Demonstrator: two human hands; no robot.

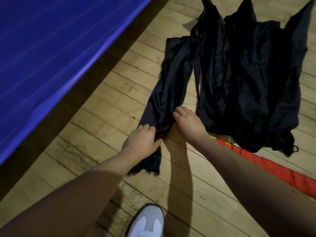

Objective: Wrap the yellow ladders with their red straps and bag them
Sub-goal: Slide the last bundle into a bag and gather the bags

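Both hands on the narrow black bag (168,86): left hand (142,140) fingers curled, gripping its near end; right hand (187,123) pinching the fabric just beside. Bag flat on wood floor (109,103). Red-strapped ladder bundle (266,164) right of bag, under black bag pile (248,77). Blue mat (51,48) left.

Bare wood floor (106,137) lies open to the left of my left hand (142,139), up to the edge of the blue mat (51,57) that walls off that whole side. Between my hands the narrow black bag (168,86) fills the way ahead, and just right of my right hand (188,124) the heap of black bags (248,79) covers the boards. Below that heap the red strap bundle (266,163) runs slantwise across the floor under my right forearm, while the boards near my white shoe (147,221) lie open.
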